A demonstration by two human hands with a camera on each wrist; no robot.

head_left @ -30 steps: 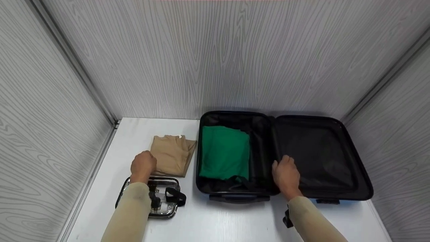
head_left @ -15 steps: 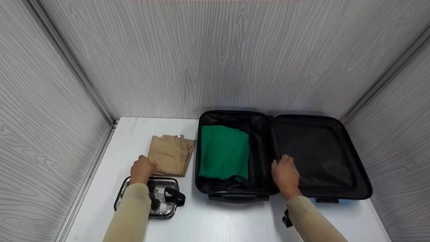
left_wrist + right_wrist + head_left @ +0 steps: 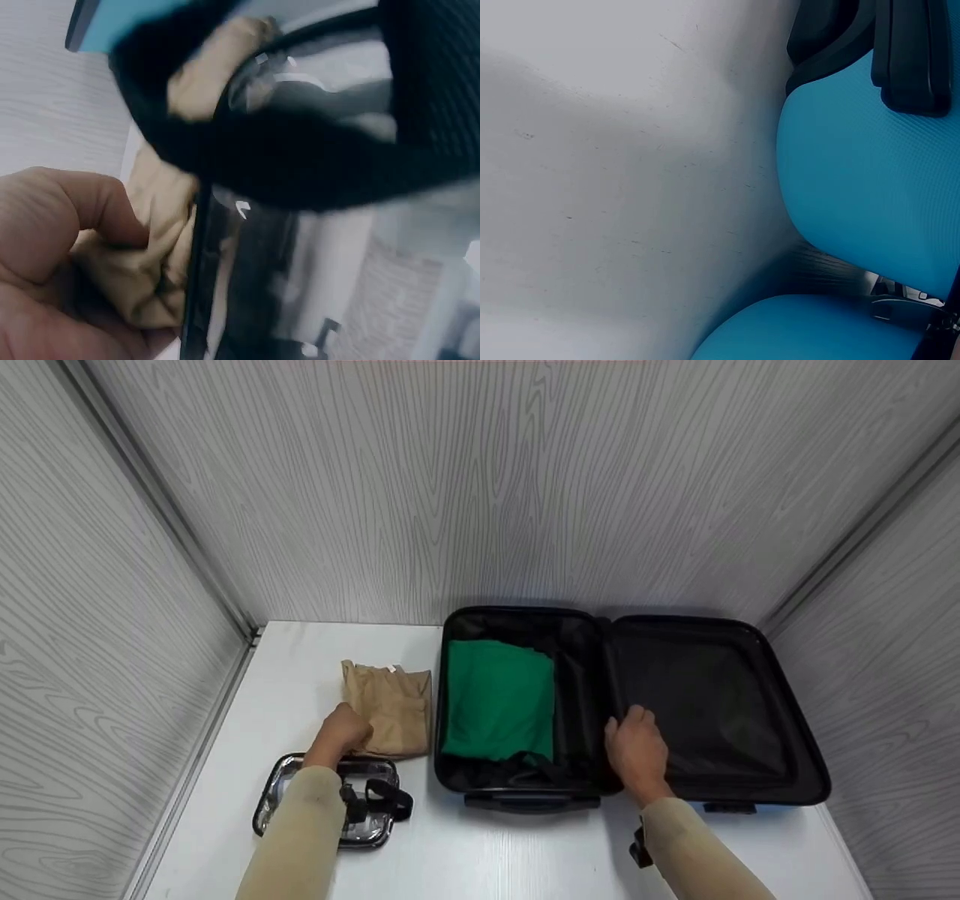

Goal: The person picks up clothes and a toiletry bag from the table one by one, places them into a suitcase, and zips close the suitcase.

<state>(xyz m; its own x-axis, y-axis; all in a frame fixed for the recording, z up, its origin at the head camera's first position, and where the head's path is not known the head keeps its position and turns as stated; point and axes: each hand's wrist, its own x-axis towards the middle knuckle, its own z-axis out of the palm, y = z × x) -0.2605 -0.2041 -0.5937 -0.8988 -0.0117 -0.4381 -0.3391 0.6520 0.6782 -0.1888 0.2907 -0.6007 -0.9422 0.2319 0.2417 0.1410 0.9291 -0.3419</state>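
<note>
In the head view my left hand (image 3: 345,729) is at the near left corner of a folded tan garment (image 3: 397,716) with a small white label. The left wrist view shows the thumb and fingers pinching a bunched edge of this cloth (image 3: 154,217). To the right lies an opened suitcase (image 3: 581,712), black inside, with a folded green garment (image 3: 499,701) in its left half. My right hand (image 3: 637,750) rests on the suitcase near the hinge, its fingers loosely bent. Only the blue outer shell (image 3: 862,157) shows in the right wrist view; that hand is practically hidden there.
A clear bag (image 3: 367,838) with black edging and a black strap (image 3: 390,797) lies beneath the left forearm, just in front of the tan garment. Grey wood-grain walls (image 3: 487,487) enclose the white table (image 3: 487,855) at the back and sides.
My left hand has moved right, onto the tan garment. The garment has shifted and creased, its left edge lifted and its right edge close to the suitcase. The right hand stays put.
</note>
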